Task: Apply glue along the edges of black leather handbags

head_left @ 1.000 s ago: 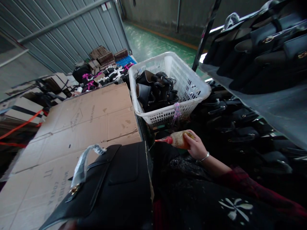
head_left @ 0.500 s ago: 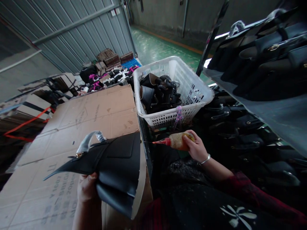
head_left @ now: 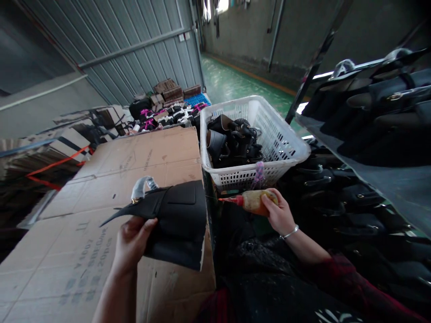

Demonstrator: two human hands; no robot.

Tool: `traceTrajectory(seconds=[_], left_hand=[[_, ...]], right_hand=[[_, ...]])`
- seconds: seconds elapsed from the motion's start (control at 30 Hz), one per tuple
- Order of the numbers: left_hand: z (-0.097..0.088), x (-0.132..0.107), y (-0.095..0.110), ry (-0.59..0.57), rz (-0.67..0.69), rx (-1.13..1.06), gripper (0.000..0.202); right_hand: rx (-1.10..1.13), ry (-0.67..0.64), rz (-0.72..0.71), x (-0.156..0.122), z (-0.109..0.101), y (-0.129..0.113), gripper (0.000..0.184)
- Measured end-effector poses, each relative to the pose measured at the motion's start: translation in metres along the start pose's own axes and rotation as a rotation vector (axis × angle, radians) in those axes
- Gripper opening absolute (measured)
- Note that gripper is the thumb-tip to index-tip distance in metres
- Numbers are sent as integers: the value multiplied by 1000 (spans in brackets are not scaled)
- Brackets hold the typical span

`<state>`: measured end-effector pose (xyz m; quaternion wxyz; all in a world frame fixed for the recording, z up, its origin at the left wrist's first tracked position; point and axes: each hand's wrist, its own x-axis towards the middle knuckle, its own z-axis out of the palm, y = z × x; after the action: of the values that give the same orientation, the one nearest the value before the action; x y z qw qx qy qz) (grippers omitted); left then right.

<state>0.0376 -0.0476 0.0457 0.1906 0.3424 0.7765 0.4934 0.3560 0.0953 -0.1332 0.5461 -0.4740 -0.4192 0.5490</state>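
"Two hands show. What comes first, from the left?"
"An orange strap by stacked boards, then cardboard."
"And the left hand?"
"Over the cardboard, pinching a black bag between thumb and fingers, by its near side."
"Where's the bag exactly?"
"Above the cardboard's right edge, handle on the left. Whether it touches down, I can't tell."
"Next?"
"A bottle, its red nozzle pointing left, near the bag but apart. Beyond, farther off, a white basket holds black pieces."
"Right hand?"
"Wrapped around the bottle's base."
"Far right?"
"More black bags, on a rack."
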Motion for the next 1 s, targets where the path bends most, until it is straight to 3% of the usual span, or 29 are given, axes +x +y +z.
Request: traceTrajectory(seconds=[0.1,0.17,0.33,0.43,0.57,0.77,1.0], left_hand=[[-10,-18,0,-71,-31,340,36],[-14,-36,-10,-86,-77,421,38],[-14,-69,-28,-209,-182,89,35],[-7,-65,-23,-68,-373,-202,36],[3,-45,-17,136,-646,-430,16],[15,-34,-25,185,-692,-580,5],[26,-34,-27,168,-724,-525,9]], right_hand=[[17,-15,16,-2,-4,3,27],[30,-17,38,-5,-5,6,26],[25,-42,75,-13,-2,12,30],[23,-41,64,-13,-2,13,30],[12,-16,24,-11,-4,11,31],[-27,10,-25,-10,-7,-7,30],[-164,70,-111,1,-16,-25,28]])
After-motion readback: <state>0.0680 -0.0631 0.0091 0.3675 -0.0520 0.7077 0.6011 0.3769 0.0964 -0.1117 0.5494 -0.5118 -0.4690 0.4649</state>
